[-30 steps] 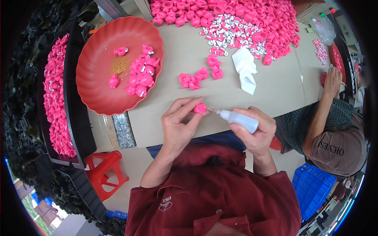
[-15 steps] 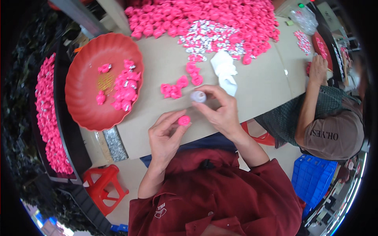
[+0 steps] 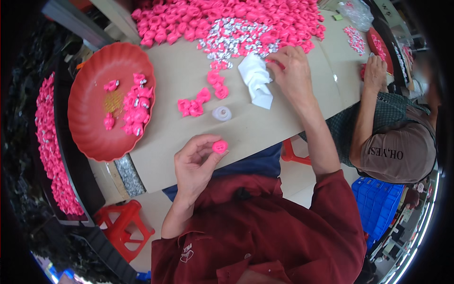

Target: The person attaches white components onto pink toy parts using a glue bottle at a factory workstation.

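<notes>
My left hand (image 3: 195,158) pinches a small round pink plastic piece (image 3: 220,146) between thumb and fingers, above the table's near edge. Reached forward to the near side of the pile, my right hand (image 3: 294,73) has its thumb and fingers closed on a pink plastic piece (image 3: 275,62), mostly hidden by the hand. Between the hands, a small whitish round container (image 3: 222,113) stands on the table. A crumpled white cloth or tissue (image 3: 257,83) lies left of my right hand. Several pink pieces (image 3: 193,106) sit in small clusters left of it.
A heap of pink pieces (image 3: 227,12) covers the table's far side, with smaller pink-and-silver pieces (image 3: 236,40) before it. At left stands a red scalloped bowl (image 3: 82,118) holding several pink pieces. A co-worker's hand (image 3: 375,71) works at right. Red stools (image 3: 124,227) flank the table.
My right hand has let go of the whitish container, now standing on the table, and moved forward and right to the pile. My left hand still holds its pink piece.
</notes>
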Demonstrator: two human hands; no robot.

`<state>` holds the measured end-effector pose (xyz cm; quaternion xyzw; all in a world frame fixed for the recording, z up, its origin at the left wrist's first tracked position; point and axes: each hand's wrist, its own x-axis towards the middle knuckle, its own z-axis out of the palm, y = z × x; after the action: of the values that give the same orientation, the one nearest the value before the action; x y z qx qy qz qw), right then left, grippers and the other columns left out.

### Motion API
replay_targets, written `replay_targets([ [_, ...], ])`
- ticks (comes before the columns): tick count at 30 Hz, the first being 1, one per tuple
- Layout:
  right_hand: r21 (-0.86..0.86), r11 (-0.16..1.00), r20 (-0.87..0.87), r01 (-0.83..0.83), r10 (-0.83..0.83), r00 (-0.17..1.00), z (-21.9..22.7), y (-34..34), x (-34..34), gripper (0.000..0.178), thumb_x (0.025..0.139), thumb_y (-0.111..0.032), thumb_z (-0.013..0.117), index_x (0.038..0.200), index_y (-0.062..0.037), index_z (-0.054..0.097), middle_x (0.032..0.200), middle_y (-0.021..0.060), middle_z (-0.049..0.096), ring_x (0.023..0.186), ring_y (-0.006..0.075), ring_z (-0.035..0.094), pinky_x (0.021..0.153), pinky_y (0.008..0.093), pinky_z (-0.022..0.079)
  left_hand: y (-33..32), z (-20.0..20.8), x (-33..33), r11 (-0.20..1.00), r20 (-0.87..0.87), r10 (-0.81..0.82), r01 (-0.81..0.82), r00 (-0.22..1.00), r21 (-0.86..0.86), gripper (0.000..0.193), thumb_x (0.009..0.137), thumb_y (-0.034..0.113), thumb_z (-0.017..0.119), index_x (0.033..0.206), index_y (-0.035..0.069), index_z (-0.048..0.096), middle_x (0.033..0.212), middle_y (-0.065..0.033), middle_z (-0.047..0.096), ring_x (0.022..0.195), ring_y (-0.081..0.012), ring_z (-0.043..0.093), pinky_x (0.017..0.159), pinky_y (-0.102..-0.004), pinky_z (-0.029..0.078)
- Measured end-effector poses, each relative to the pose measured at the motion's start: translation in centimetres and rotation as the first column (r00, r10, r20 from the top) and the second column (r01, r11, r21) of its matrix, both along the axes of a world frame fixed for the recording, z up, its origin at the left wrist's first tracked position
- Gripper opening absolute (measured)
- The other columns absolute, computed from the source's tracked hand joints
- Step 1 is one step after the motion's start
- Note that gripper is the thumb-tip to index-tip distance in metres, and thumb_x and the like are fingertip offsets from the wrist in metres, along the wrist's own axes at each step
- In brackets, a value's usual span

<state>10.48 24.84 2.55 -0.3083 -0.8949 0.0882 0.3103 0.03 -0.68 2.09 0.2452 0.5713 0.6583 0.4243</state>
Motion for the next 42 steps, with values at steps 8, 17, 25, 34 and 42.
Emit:
replay_targets([
  [8,-0.310,0.951,0.155,0.002,0.048,0.987,1.6,-1.9,0.9,0.013,0.070,-0.002,0.066,0.082,0.0016,0.065,0.076,0.0113,0.060,0.078,0.0250,0.055,0.070,0.0357,0.044,-0.2,-0.6,0.0,0.999,0.022,-0.006,0.005,1.000,0.038,0.025,0.077,-0.010,0.062,0.102,-0.006,0.056,0.097,-0.0095,0.060,0.089,-0.0146,0.059,0.080,-0.0259,0.049],
  [17,-0.580,0.813,-0.020,0.047,-0.072,0.997,1.7,-3.2,2.6,0.012,0.078,-0.005,0.062,0.088,0.0001,0.066,0.073,0.0114,0.064,0.062,0.0179,0.058,0.062,0.0282,0.046,-0.4,-0.7,0.2,1.000,-0.003,0.015,-0.015,1.000,0.014,0.022,0.078,-0.010,0.061,0.099,-0.005,0.059,0.100,-0.0096,0.057,0.086,-0.0165,0.062,0.076,-0.0252,0.053],
  [25,-0.785,0.532,-0.356,-0.317,0.031,0.934,3.2,-9.7,3.0,0.011,0.078,-0.002,0.063,0.089,0.0006,0.066,0.079,0.0067,0.064,0.069,0.0123,0.058,0.065,0.0251,0.047,0.4,0.0,0.6,0.999,-0.008,-0.050,0.050,0.999,-0.006,0.028,0.077,-0.011,0.061,0.104,-0.005,0.060,0.104,-0.0113,0.057,0.090,-0.0151,0.059,0.079,-0.0246,0.049],
  [34,-0.712,0.500,-0.402,-0.493,0.286,0.870,1.7,-12.3,2.2,0.017,0.074,0.001,0.066,0.091,-0.0022,0.068,0.082,0.0057,0.060,0.075,0.0135,0.056,0.062,0.0246,0.045,0.4,-0.8,0.9,1.000,-0.277,0.010,-0.010,0.961,0.004,0.030,0.075,-0.004,0.066,0.104,0.004,0.065,0.100,-0.0089,0.061,0.083,-0.0127,0.061,0.068,-0.0223,0.051],
  [42,-0.760,0.418,-0.398,-0.498,0.307,0.864,1.1,-12.3,2.4,0.019,0.075,0.002,0.067,0.093,-0.0012,0.067,0.082,0.0032,0.057,0.074,0.0087,0.053,0.061,0.0224,0.043,0.2,-0.4,0.6,0.996,-0.413,-0.035,0.000,0.910,-0.085,0.030,0.072,-0.004,0.067,0.100,0.003,0.066,0.097,-0.0100,0.064,0.081,-0.0140,0.063,0.067,-0.0234,0.051],
])
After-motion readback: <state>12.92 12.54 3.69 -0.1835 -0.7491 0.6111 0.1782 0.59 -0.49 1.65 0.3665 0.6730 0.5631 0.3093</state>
